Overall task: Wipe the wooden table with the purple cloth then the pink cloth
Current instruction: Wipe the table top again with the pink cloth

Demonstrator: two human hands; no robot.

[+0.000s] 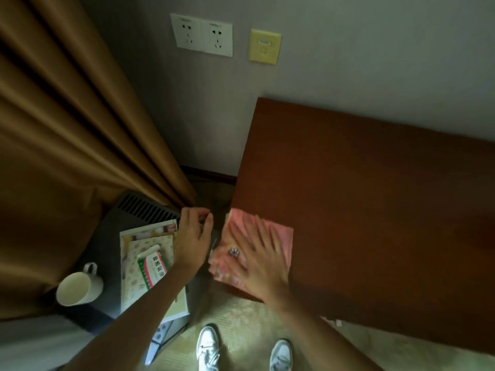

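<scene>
Two white sneakers (207, 346) nearest, on the carpet. Right hand (257, 259) flat, fingers (238, 234) spread, pressing the pink cloth (280, 236) onto the wooden tabletop (375, 210) at its near left corner. Left hand (192, 236) beside it, fingers curled, pinching something too dark to identify. Farther back, wall sockets (202, 34).

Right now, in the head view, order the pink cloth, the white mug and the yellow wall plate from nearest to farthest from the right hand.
1. Pink cloth, directly under the right hand on the table corner.
2. White mug, far left, low.
3. Yellow wall plate, high on the wall.
</scene>
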